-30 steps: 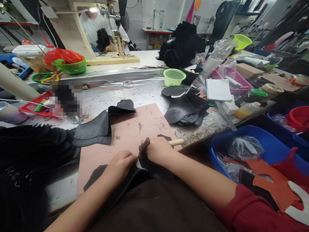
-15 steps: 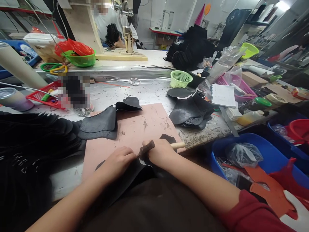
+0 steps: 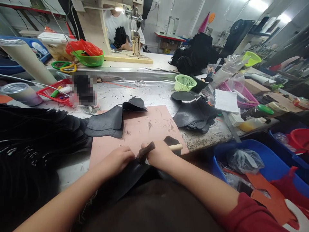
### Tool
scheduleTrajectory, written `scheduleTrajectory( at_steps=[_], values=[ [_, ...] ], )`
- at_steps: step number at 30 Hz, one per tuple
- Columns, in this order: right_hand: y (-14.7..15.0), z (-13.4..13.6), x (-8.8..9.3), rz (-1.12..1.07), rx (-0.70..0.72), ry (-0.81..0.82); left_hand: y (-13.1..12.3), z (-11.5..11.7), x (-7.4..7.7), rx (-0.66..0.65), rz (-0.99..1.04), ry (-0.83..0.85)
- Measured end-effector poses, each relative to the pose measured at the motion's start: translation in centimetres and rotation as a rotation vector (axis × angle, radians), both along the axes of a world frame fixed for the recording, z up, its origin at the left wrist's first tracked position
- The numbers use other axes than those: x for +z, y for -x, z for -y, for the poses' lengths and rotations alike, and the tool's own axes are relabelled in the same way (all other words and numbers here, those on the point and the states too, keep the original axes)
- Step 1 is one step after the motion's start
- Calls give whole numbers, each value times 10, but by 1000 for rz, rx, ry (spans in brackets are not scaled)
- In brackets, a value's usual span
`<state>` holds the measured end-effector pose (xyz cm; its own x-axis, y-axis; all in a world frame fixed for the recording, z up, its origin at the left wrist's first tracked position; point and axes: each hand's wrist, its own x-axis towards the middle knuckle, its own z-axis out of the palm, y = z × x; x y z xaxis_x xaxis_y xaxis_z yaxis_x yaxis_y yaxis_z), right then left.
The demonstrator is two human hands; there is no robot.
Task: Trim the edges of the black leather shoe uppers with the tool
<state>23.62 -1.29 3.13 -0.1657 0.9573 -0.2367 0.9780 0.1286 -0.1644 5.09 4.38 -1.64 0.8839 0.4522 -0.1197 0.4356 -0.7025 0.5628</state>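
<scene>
My right hand (image 3: 159, 154) is closed around a hammer (image 3: 147, 149) with a dark head and a pale wooden handle that sticks out to the right. The hammer head is low over a black leather piece (image 3: 131, 175) at the near edge of a pinkish board (image 3: 147, 124). My left hand (image 3: 118, 158) is closed on that leather, close to the hammer head; its fingertips are partly hidden. Another folded leather piece (image 3: 106, 122) lies on the board's left side, and a small dark scrap (image 3: 172, 140) lies behind the hammer handle.
Stacked black pieces (image 3: 31, 145) cover the left side. More leather pieces (image 3: 195, 112) lie right of the board, near a green basket (image 3: 185, 83). A blue bin (image 3: 218, 151) stands at the right. Across the bench, a person sits behind a sewing machine (image 3: 136, 42).
The camera view has shifted, so the bench appears slightly farther right and lower. Both hands stay at the leather, and the hammer remains in my right hand.
</scene>
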Motion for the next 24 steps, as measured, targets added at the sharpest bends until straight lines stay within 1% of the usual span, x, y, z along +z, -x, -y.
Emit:
scheduleTrajectory(
  at_steps=[3,7,10,11,14,18,22,24],
  values=[
    [5,-1,0,6,22,53,6,-1,-1,-7,4,-9],
    [12,-4,0,5,11,1,13,-1,-1,22,24,8],
    [16,-7,1,31,56,59,20,-2,-3,21,34,-3],
    [18,-7,1,31,59,56,22,-2,-4,18,32,-10],
    [24,-8,1,1,60,-4,28,-2,-6,40,39,-4],
    [32,-10,0,25,95,75,35,-2,-7,36,39,-12],
    [39,-12,-2,40,131,32,40,-3,-5,52,28,-17],
    [42,-13,-4,61,150,50,44,-4,-4,66,38,2]
  ],
)
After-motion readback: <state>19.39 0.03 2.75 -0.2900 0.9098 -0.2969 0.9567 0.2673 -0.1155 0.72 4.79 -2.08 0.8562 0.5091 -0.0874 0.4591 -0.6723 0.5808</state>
